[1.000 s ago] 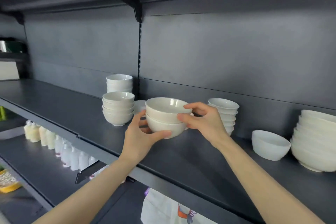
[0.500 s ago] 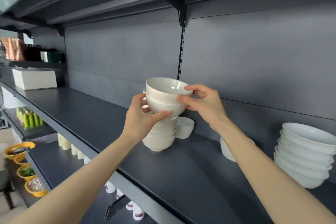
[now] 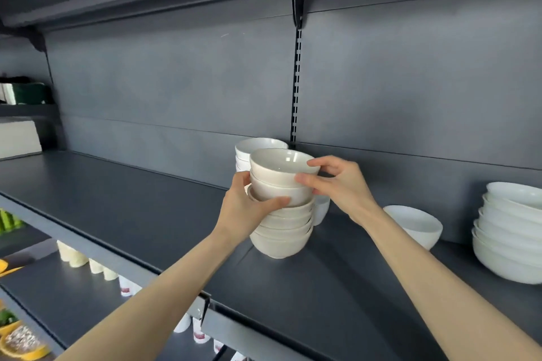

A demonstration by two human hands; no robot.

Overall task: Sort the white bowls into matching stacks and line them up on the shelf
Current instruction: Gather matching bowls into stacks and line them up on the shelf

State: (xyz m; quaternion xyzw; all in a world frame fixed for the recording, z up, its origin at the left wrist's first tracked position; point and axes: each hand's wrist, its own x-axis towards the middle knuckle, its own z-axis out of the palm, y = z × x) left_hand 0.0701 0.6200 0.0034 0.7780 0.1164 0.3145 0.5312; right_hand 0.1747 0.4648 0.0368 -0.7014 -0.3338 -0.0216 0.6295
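Two nested cream bowls (image 3: 281,173) sit in the mouth of a stack of matching cream bowls (image 3: 281,234) on the dark shelf (image 3: 146,214). My left hand (image 3: 249,211) grips the pair from the left, thumb under the lower bowl. From the right, my right hand (image 3: 337,182) pinches the upper bowl's rim. Behind them stands a stack of whiter bowls (image 3: 258,146). A single white bowl (image 3: 416,223) and a stack of wide white bowls (image 3: 513,231) stand to the right.
A small white bowl (image 3: 321,209) peeks out behind the cream stack. The shelf's front edge (image 3: 234,328) runs diagonally below my arms. The lower shelf holds small bottles (image 3: 96,267). Food trays (image 3: 20,343) lie at bottom left. A white box (image 3: 19,139) sits far left.
Both hands have carried the two nested bowls left from the open shelf and lowered them onto the cream stack. The camera view has swung with them.
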